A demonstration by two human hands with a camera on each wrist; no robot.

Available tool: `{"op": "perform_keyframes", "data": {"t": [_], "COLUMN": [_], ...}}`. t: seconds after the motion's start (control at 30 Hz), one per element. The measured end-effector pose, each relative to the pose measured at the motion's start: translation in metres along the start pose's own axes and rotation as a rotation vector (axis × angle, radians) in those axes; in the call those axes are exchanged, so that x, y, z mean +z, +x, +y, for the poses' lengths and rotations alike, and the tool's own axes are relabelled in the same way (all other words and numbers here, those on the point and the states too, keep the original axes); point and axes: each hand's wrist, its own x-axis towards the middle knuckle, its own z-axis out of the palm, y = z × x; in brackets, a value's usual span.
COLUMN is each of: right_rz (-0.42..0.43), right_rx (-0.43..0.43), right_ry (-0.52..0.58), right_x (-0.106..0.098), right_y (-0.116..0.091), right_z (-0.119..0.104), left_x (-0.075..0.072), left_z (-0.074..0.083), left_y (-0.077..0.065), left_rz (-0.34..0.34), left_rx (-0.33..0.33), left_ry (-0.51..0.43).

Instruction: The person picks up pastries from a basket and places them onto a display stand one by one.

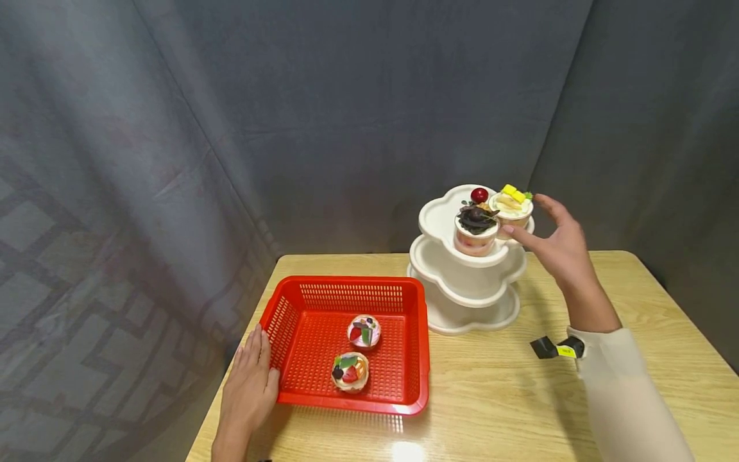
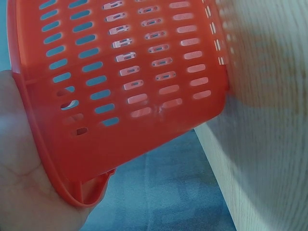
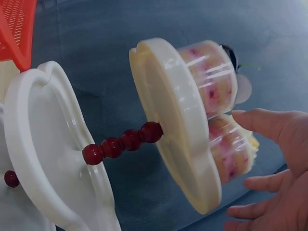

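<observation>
Yellow-topped cup (image 1: pixel 511 208), upright at the right edge of the top tier (image 1: pixel 443 217)! Below, the table (image 1: pixel 491 398) runs out rightward past the white tiered stand (image 1: pixel 458 279), set toward the far edge; the red basket (image 1: pixel 381 407) sits by the left edge, left hand (image 1: pixel 248 385) laid along its rim, fingers nearly straight. Right hand (image 1: pixel 560 247) is much the nearer: thumb and fingers spread wide, nothing gripped, cup just left of the gap; thumb contact, can't tell. Round cup, no long axis. Room lies rightward; the dark-topped cup (image 1: pixel 476 232) crowds the left, cherry (image 1: pixel 479 195) behind.
</observation>
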Motion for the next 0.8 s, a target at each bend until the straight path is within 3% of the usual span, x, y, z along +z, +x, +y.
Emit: {"op": "perform_keyframes", "data": {"t": [0.33,0.8], "right_rz": [0.012,-0.107], "right_rx": [-0.024,-0.07], "right_ry": [-0.023,-0.038], "right_x": [-0.006,0.006], "right_y": [-0.041,-0.093], "right_z": [-0.003,-0.007], "left_x": [-0.001,-0.001], "left_z": [0.001,0.001], "left_y": [0.001,0.001], "left_rz": [-0.006,-0.014], "left_rx": [0.005,-0.004], "left_ry": [-0.007,0.001]}}
